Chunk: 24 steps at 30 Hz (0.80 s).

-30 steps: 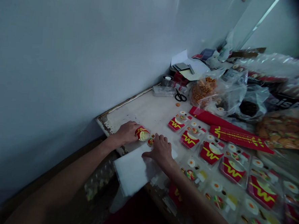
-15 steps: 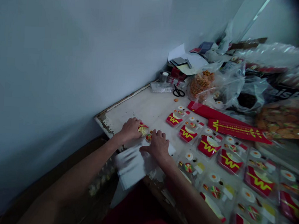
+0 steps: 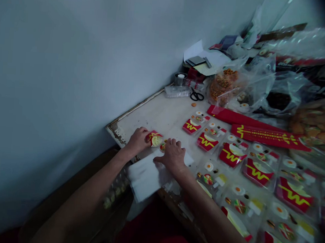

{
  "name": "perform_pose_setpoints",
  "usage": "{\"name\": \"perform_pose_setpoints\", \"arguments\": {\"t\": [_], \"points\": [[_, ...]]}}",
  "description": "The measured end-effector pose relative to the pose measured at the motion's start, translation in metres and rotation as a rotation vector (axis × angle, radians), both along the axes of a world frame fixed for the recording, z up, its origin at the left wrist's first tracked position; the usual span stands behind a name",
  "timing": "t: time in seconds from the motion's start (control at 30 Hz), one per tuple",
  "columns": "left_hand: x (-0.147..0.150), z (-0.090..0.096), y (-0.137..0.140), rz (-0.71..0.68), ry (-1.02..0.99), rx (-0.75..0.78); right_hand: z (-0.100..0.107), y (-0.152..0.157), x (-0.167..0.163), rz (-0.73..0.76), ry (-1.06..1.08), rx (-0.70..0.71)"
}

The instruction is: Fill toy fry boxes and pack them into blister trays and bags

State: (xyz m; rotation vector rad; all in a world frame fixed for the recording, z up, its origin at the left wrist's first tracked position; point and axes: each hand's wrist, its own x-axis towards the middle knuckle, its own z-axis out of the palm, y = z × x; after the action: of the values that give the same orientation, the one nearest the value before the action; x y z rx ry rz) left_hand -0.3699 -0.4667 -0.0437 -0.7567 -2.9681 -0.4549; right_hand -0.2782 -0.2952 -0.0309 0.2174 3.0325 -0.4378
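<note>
My left hand (image 3: 139, 139) has its fingers closed at the far edge of a small red-and-yellow French-fries toy packet (image 3: 154, 138), tilted over the table. A tiny pizza-like round piece (image 3: 163, 146) shows between my two hands. My right hand (image 3: 173, 154) lies beside that piece, thumb stretched out to the left over a stack of white sheets (image 3: 144, 179) and fingers bent down; the fingertips are partly hidden. The white sheets lie at the table's near edge, under both hands.
Rows of similar clear packets (image 3: 233, 155) cover the table's right side. Red printed strips (image 3: 271, 137) lie behind them. Farther back are black-handled scissors (image 3: 197, 96), a clear plastic box (image 3: 177, 91), a roll of tape (image 3: 180, 78) and bags of small pieces (image 3: 222, 88). A wall rises at the left.
The view has shifted slightly. The fries packet by my left hand now shows more of its red face. My right hand stays nearly in place, and the white sheets look less blurred.
</note>
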Motion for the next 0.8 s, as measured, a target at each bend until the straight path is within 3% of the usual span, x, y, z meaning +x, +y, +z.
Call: {"name": "perform_pose_setpoints", "arguments": {"t": [0.13, 0.23, 0.33, 0.57, 0.8], "points": [[0.005, 0.009, 0.02, -0.02, 0.022, -0.257, 0.0, 0.0, 0.0, 0.003, 0.001, -0.004], [0.014, 0.013, 0.038, 0.005, 0.038, -0.33, 0.003, -0.001, 0.0, -0.001, -0.012, -0.007], [0.018, 0.014, 0.046, 0.05, 0.05, -0.342, 0.006, -0.001, 0.001, -0.007, -0.028, -0.014], [0.008, 0.027, 0.036, 0.15, 0.099, -0.347, 0.005, 0.0, 0.003, 0.008, 0.023, 0.006], [0.04, 0.035, 0.058, -0.011, 0.097, -0.171, 0.02, -0.002, 0.002, 0.063, 0.136, 0.024]]}}
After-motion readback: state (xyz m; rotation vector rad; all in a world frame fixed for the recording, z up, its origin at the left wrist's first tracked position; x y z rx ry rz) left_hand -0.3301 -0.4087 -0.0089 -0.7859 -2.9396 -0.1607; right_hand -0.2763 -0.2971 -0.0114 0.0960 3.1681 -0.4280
